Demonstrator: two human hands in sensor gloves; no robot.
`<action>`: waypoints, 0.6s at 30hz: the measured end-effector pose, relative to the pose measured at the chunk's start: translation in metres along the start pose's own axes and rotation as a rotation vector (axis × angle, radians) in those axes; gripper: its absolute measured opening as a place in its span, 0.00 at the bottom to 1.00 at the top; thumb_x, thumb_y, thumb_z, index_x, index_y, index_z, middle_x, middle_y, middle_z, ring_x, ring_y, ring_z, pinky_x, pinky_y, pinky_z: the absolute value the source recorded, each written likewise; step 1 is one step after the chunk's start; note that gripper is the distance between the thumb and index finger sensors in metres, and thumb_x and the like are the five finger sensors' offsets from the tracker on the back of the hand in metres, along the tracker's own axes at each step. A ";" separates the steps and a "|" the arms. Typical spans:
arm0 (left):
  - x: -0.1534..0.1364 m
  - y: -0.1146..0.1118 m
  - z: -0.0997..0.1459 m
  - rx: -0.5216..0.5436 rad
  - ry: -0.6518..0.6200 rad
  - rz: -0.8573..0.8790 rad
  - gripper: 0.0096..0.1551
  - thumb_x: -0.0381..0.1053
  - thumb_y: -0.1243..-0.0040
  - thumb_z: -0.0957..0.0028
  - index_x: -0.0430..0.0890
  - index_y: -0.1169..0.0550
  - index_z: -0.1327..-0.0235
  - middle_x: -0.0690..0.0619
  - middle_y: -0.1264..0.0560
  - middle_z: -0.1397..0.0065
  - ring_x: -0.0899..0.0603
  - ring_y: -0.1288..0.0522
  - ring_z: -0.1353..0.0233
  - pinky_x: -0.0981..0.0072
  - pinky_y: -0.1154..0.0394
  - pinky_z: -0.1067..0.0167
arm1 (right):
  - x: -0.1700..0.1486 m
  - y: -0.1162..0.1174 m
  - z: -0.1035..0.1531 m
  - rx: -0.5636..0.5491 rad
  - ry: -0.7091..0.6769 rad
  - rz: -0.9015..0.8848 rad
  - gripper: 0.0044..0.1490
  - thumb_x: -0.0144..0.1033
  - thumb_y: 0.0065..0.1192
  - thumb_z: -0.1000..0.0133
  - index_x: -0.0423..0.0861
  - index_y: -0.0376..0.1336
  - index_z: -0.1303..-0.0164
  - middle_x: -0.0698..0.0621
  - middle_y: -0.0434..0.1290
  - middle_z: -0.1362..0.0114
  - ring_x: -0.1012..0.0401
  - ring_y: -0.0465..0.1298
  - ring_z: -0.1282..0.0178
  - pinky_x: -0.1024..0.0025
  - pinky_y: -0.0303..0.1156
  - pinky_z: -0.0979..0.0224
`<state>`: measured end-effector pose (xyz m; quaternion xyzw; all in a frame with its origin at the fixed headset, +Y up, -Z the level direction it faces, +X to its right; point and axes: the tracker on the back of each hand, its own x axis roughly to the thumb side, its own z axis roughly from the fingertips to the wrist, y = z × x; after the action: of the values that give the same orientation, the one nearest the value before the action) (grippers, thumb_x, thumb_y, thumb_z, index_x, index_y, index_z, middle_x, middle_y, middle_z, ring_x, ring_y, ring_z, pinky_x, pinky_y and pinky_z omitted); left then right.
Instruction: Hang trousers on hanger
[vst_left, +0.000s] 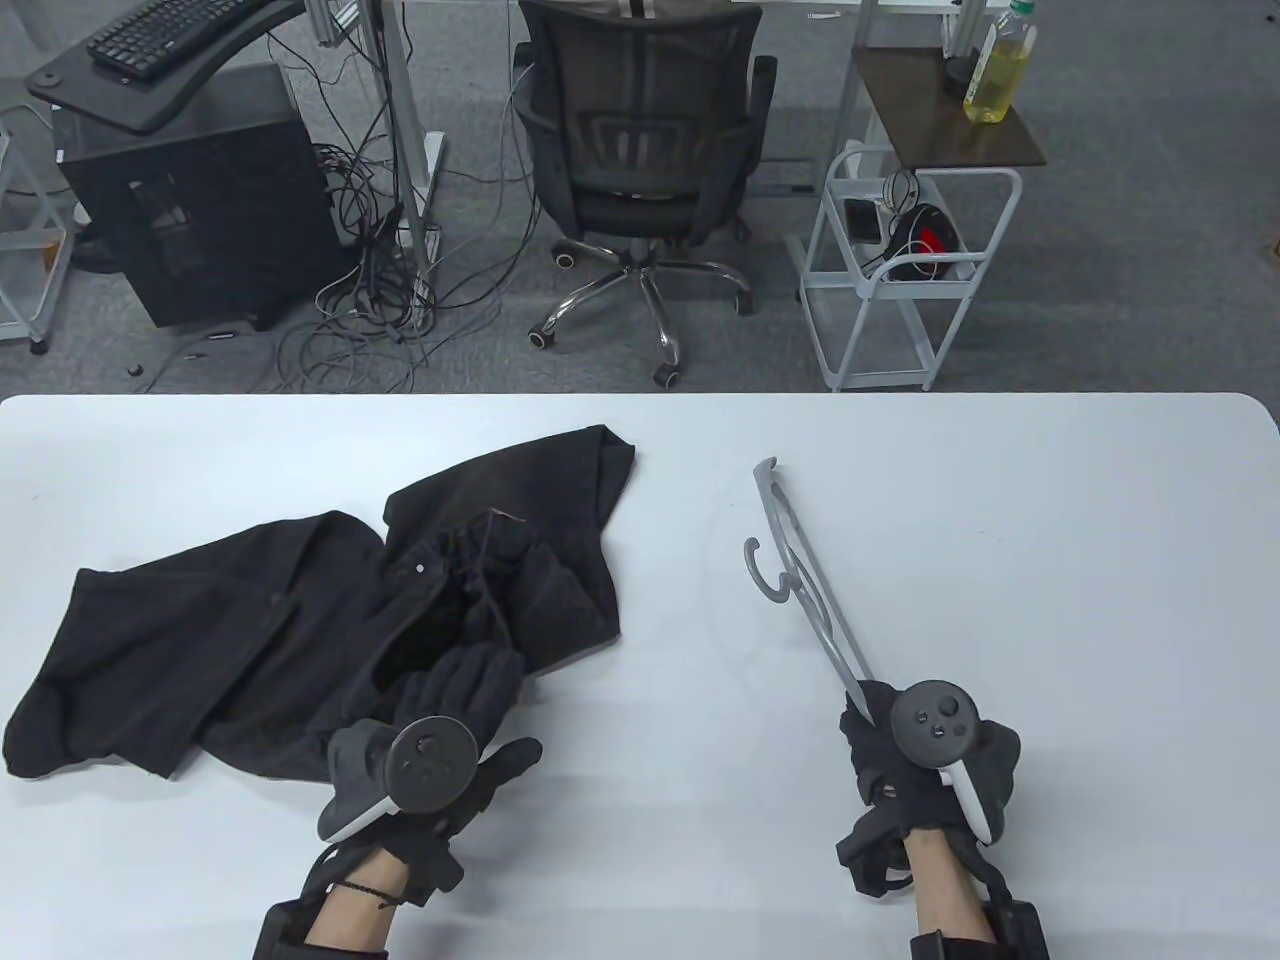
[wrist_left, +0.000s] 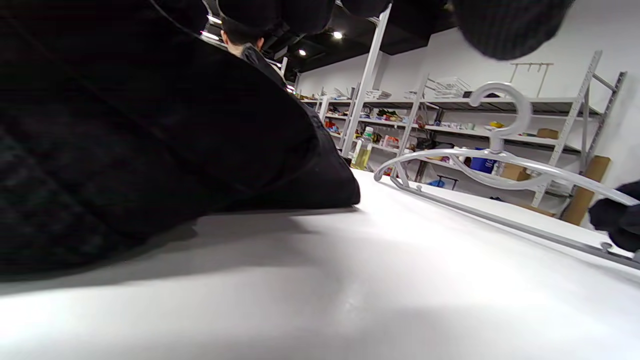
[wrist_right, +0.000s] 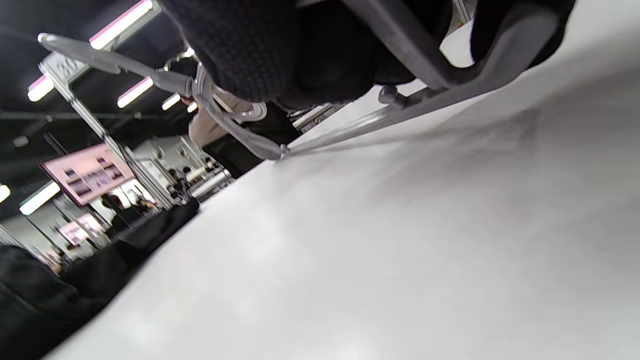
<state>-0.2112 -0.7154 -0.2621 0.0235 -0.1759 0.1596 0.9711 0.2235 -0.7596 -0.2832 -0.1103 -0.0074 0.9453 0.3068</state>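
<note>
Two gloved hands work at a white table (vst_left: 1000, 520). Largest on it is the pair of black trousers (vst_left: 300, 640), lying crumpled on the left half, waistband open with a small pale button showing; no label or brand can be read on the fabric. Right of them, well apart, the grey plastic hanger (vst_left: 805, 580) stands on edge, its lower bar resting along the tabletop, its hook pointing left toward the trousers; it bears no legible marking. The right hand (vst_left: 925, 750) clenches the near end of the hanger, fingers wrapped around its arm. The left hand (vst_left: 440, 740) rests on the near edge of the trousers, fingers lying on the cloth; whether they pinch it I cannot tell. Beyond the table, a bottle (vst_left: 998, 62) of yellow liquid stands on a side stand, its label too small to read.
</note>
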 end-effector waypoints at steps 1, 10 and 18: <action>-0.002 0.001 0.000 0.004 0.007 0.005 0.49 0.68 0.46 0.48 0.47 0.47 0.19 0.44 0.46 0.15 0.32 0.46 0.17 0.33 0.44 0.28 | -0.001 -0.001 0.001 -0.003 -0.002 -0.006 0.27 0.41 0.67 0.49 0.50 0.70 0.39 0.49 0.78 0.45 0.49 0.68 0.31 0.44 0.70 0.33; -0.041 0.022 0.010 0.162 0.178 -0.032 0.54 0.65 0.39 0.50 0.46 0.48 0.19 0.42 0.51 0.15 0.30 0.53 0.17 0.33 0.48 0.28 | 0.003 -0.008 0.007 -0.031 -0.066 -0.103 0.27 0.42 0.67 0.49 0.50 0.70 0.39 0.50 0.78 0.46 0.50 0.69 0.31 0.45 0.71 0.33; -0.078 0.027 0.021 0.120 0.442 -0.026 0.56 0.64 0.33 0.54 0.46 0.46 0.19 0.40 0.58 0.15 0.28 0.61 0.18 0.30 0.55 0.29 | 0.018 -0.019 0.014 0.016 -0.276 -0.239 0.28 0.40 0.66 0.49 0.52 0.68 0.37 0.50 0.77 0.43 0.50 0.67 0.29 0.45 0.66 0.29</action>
<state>-0.2962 -0.7154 -0.2704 0.0479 0.0510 0.1586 0.9849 0.2176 -0.7327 -0.2713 0.0247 -0.0549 0.9083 0.4139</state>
